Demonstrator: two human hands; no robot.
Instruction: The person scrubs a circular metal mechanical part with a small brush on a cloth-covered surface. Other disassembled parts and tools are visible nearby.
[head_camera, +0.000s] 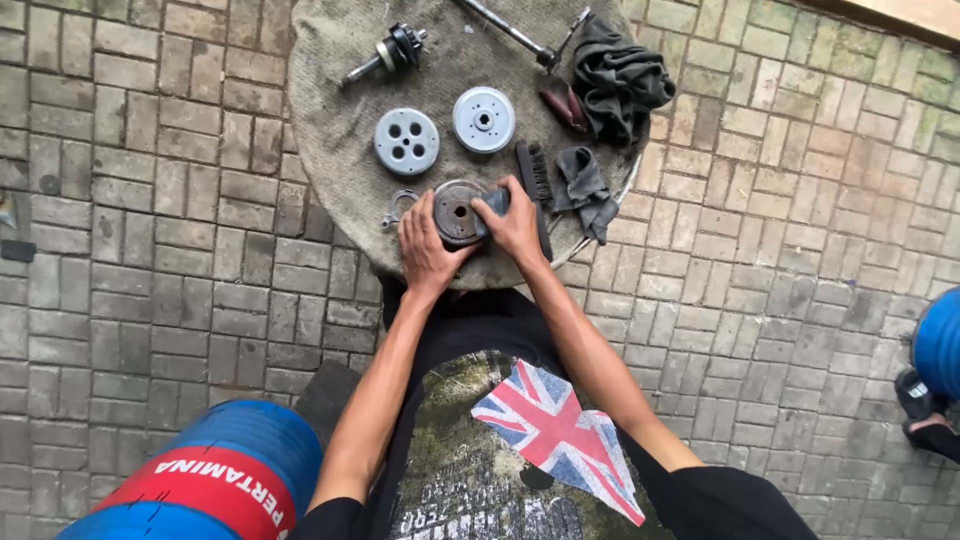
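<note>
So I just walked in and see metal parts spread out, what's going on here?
A person is bent over a round cloth-covered table. The left hand steadies a dark rusty metal disc; the right hand presses a grey pad against its edge. Two clean pale discs, a brush and rags lie beyond.

The round metal disc (458, 212) between the hands is showing rusty brown with a dark centre. The two round perforated metal plates (406, 140) are looking pale grey. The round burlap-covered table top (330, 120) is appearing dull beige-grey. The crumpled rags (618, 80) are looking dark grey, and the brick paving (150, 220) is showing grey-brown.
</note>
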